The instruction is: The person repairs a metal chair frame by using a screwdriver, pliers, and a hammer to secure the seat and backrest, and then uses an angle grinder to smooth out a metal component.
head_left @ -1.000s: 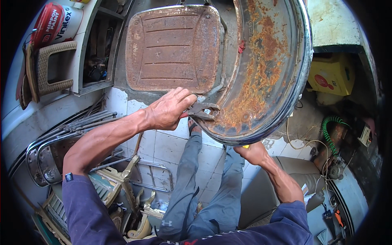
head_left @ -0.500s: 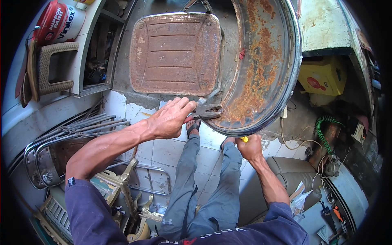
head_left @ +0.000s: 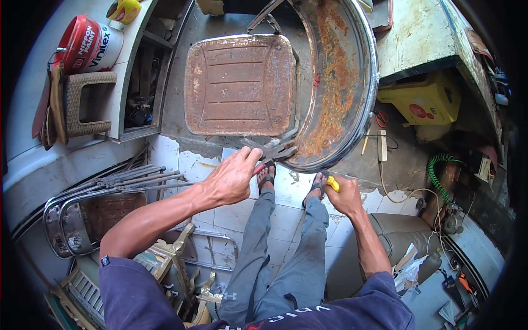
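My left hand (head_left: 235, 175) is closed around pliers (head_left: 278, 152) with red handles. Their jaws sit at the lower left edge of a large round metal piece (head_left: 335, 93), rusty inside with a shiny rim. Whether the jaws grip that edge, I cannot tell. My right hand (head_left: 344, 196) is wrapped around a yellow-handled tool (head_left: 332, 183), apart from the rim and just below it. The tool's other end is hidden. Beyond the pliers is a rusty, ribbed square metal seat (head_left: 239, 85) with a tubular frame.
Stacked tubular chair frames (head_left: 110, 187) stand at left, near a red and white paint bucket (head_left: 91, 47) and a woven-pattern stool (head_left: 91, 104). A grey padded cushion (head_left: 393, 242) lies at right. A yellow stool (head_left: 423, 102) and a coiled green hose (head_left: 434, 170) are farther right.
My right hand has come away from the rim, and more of the yellow handle shows. The round piece sits farther left in view. My left hand still holds the pliers at its edge.
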The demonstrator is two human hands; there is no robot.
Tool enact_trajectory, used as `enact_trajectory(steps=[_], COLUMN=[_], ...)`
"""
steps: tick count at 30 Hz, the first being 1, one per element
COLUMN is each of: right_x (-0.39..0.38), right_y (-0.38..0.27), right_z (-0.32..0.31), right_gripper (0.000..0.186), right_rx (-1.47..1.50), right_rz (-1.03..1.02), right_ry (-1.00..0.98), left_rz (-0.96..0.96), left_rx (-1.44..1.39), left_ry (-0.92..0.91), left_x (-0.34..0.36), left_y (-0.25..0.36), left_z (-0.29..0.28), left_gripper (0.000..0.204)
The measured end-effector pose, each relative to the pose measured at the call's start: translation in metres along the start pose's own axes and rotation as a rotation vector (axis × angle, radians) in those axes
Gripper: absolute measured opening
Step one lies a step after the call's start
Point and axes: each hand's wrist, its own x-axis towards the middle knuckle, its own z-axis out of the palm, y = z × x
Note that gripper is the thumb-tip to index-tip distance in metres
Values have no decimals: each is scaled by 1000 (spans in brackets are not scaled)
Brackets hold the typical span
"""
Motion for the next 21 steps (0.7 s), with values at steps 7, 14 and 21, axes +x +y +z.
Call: enact_trajectory(steps=[7, 14, 21], right_x=[10, 30, 35], right_y=[15, 33, 19], right_z=[-6, -4, -17], right_gripper=[28, 35, 33], right_rx=[383, 1191, 960], right_rz=[96, 507, 463], right_ry=[-490, -1271, -1164], left_rz=[309, 487, 573], left_rx=[179, 249, 338], left_ry=[68, 158, 176], left_x=[35, 76, 86], left_y=[-54, -72, -80], left_z=[4, 4, -7], left_gripper=[55, 56, 53])
